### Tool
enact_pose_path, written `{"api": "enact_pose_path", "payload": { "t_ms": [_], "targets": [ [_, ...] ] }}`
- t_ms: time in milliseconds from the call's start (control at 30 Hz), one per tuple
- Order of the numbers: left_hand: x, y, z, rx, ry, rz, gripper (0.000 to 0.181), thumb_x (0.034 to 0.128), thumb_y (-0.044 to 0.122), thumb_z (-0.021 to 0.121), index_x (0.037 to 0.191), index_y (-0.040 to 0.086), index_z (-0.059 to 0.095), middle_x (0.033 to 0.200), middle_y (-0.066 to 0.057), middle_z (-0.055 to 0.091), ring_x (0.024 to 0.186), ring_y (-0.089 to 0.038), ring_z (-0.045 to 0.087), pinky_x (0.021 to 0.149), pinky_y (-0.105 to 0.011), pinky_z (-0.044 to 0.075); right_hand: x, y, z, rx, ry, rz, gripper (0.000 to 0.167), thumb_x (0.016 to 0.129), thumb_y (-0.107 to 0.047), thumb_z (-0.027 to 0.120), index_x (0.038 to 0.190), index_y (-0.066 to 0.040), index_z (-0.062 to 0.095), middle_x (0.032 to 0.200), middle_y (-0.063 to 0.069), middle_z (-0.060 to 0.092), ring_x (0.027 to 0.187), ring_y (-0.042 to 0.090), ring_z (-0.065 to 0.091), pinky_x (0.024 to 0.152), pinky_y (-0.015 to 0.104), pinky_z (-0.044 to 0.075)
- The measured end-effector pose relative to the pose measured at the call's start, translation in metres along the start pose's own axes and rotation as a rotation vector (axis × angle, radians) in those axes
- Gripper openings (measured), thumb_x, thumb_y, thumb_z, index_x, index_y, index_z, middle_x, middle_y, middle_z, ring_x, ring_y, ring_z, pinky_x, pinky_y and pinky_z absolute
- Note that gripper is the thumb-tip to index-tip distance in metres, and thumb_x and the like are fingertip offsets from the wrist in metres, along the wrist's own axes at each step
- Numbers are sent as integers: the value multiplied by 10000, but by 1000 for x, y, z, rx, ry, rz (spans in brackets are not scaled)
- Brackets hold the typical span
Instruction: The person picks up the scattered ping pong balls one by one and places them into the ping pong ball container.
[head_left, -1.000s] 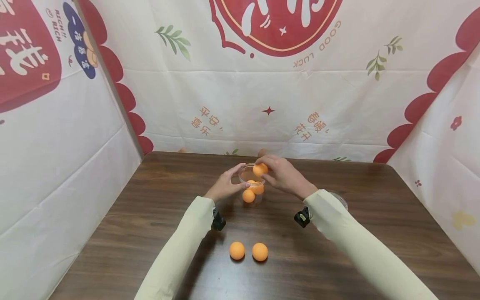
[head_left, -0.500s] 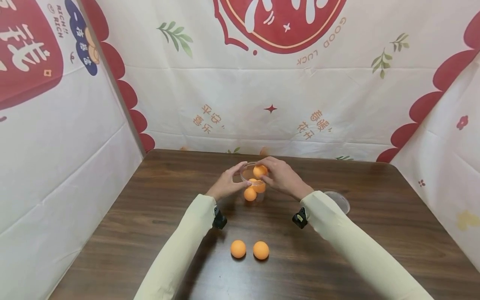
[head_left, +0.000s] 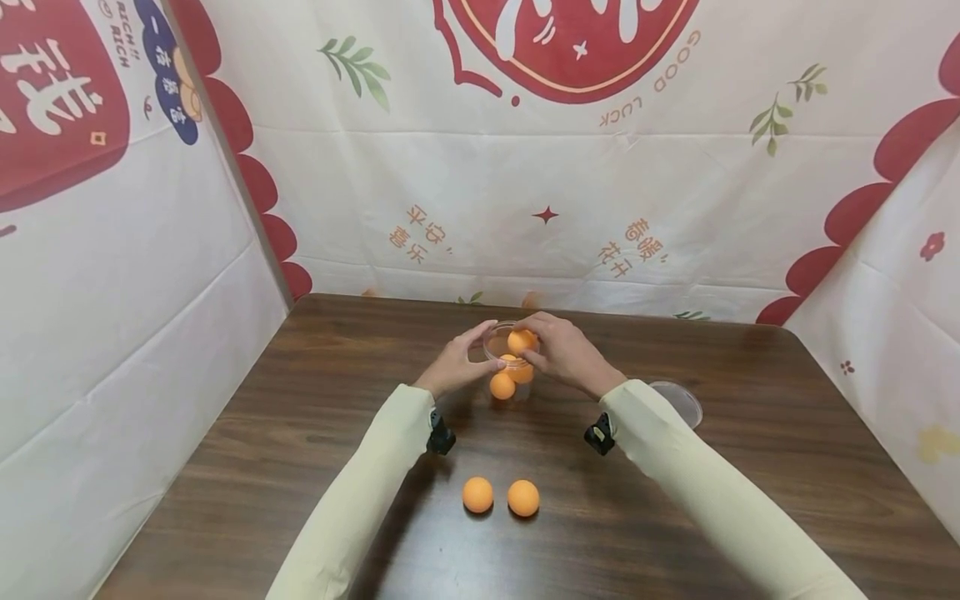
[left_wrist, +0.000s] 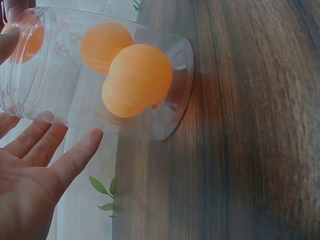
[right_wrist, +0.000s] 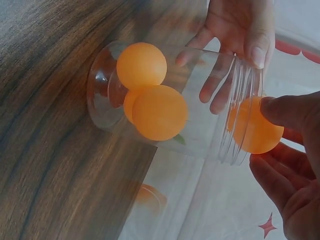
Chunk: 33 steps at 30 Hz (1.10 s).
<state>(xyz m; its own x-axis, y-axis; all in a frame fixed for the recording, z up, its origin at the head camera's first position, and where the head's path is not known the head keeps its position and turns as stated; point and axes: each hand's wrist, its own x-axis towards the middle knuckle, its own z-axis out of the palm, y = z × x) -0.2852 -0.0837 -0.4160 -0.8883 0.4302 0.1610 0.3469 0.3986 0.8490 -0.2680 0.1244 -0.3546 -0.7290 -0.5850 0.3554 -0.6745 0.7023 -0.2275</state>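
Observation:
A clear plastic jar stands upright on the table, with several orange ping-pong balls at its bottom. My left hand holds the jar near its rim, thumb on the near side and fingers round the far side. Between thumb and fingers, my right hand pinches another orange ball at the jar's mouth, partly inside the rim. Two more orange balls, a left one and a right one, lie side by side on the table nearer to me.
A clear round lid lies on the table to the right, partly hidden by my right sleeve. The brown wooden table is bordered by printed white cloth at the back and both sides.
My right hand has brought the pinched ball slightly lower and further into the jar's mouth. More of the lid shows beside my right sleeve. The whole view has shifted a little.

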Motion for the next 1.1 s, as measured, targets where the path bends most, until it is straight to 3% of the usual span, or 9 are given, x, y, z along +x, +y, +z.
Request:
{"api": "enact_pose_path", "payload": {
  "t_ms": [767, 1100],
  "targets": [
    [-1, 1, 0, 16, 1, 1, 713, 881, 251, 693, 1480, 104, 336, 1461, -139, 445, 1323, -331, 444, 1056, -553, 376, -2, 2, 2, 7, 4, 16, 349, 840, -142, 729, 1138, 11, 632, 1095, 150, 636, 827, 221, 609, 732, 375, 545],
    [-1, 0, 0, 6, 4, 22, 709, 875, 217, 698, 1476, 94, 342, 1453, -147, 454, 1322, -325, 449, 1045, -522, 402, -3, 2, 1, 19, -6, 14, 366, 826, -110, 735, 1152, 17, 628, 1076, 161, 636, 702, 151, 527, 635, 305, 489]
  ]
}}
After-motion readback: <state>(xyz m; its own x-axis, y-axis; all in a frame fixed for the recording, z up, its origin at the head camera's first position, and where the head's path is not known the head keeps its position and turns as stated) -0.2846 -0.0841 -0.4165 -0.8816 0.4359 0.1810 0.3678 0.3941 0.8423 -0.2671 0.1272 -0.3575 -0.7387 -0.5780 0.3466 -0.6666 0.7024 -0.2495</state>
